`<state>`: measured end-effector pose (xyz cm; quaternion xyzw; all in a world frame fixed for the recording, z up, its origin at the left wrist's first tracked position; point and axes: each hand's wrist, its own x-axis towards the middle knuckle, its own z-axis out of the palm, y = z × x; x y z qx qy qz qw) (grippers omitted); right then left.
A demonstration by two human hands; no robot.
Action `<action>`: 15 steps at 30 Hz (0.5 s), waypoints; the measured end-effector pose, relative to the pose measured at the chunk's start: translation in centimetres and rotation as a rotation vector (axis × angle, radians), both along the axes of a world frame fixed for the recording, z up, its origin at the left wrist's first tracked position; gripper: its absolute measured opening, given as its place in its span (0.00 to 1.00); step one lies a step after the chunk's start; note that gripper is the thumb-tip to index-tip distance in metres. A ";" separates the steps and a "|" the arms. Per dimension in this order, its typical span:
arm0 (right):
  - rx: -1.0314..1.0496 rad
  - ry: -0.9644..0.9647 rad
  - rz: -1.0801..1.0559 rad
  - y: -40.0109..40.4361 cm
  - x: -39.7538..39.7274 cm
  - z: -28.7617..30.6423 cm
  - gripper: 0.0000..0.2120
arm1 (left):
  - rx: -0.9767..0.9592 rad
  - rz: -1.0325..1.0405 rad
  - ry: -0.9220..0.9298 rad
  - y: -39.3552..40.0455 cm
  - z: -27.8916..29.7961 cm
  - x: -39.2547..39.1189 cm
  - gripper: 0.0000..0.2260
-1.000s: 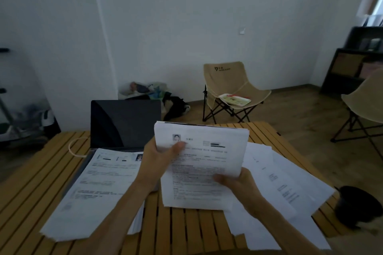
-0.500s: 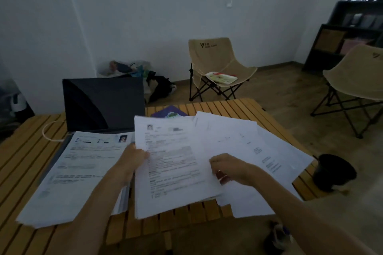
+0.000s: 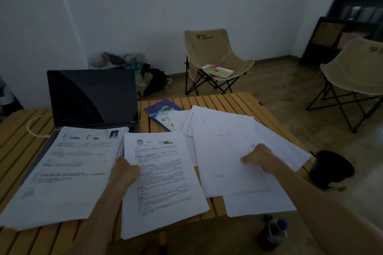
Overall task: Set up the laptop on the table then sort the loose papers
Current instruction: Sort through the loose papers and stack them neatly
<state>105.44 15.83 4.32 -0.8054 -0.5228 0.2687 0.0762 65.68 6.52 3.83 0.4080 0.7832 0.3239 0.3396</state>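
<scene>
On a slatted wooden table point(image 3: 232, 101) in a dim room, an open laptop point(image 3: 91, 97) stands at the far left, its screen dark, with a white cable point(image 3: 34, 126) looped beside it. Covering its keyboard lies a thick stack of printed pages point(image 3: 68, 172). Next comes the left hand point(image 3: 124, 172), fingers curled around the left edge of a second sheaf of printed forms point(image 3: 163, 182) that lies just beside the stack and overhangs the near table edge. Behind it, a blue booklet point(image 3: 161, 112) peeks from under loose paper. To the right, the right hand point(image 3: 257, 156) presses down on a spread of mostly blank sheets point(image 3: 226, 151), knuckles bent; whether it pinches a sheet cannot be told. Beyond the table's right corner sits a dark bucket point(image 3: 331, 167) on the floor, and a dark bottle point(image 3: 271, 232) stands nearer. 2 beige folding chairs point(image 3: 209, 51) fill the background.
</scene>
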 end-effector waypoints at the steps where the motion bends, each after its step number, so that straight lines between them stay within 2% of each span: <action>1: -0.002 -0.053 -0.009 -0.1 -0.3 0.0 0.38 | -0.001 -0.002 0.003 0.0 0.0 0.0 0.08; 3: -0.018 -0.225 0.004 -0.6 -1.2 0.1 0.44 | -0.005 0.003 0.049 -0.1 0.1 0.1 0.12; 5: -0.019 -0.254 0.037 -1.1 -1.8 0.3 0.43 | -0.007 0.017 0.165 -0.5 0.2 0.9 0.17; 8: 0.002 -0.031 0.020 -1.3 -1.8 0.7 0.34 | 0.042 0.019 0.393 -1.4 0.8 2.6 0.19; 10: 0.057 0.102 -0.010 -2.0 -1.8 2.0 0.25 | 0.086 0.015 0.542 -1.4 0.7 3.4 0.27; 11: 0.124 0.122 0.008 -2.3 -1.9 2.9 0.19 | 0.127 0.005 0.555 -1.2 0.8 3.8 0.29; 12: 0.205 0.120 0.055 -2.8 -2.3 4.1 0.13 | 0.179 -0.029 0.501 -1.0 1.0 4.1 0.29; 13: 0.289 0.112 0.122 -3.4 -3.1 5.3 0.08 | 0.236 -0.078 0.364 -0.8 1.5 4.5 0.26; 15: 0.407 0.105 0.286 -5.6 -5.9 8.1 0.08 | 0.290 -0.202 -0.043 -0.6 3.1 5.7 0.17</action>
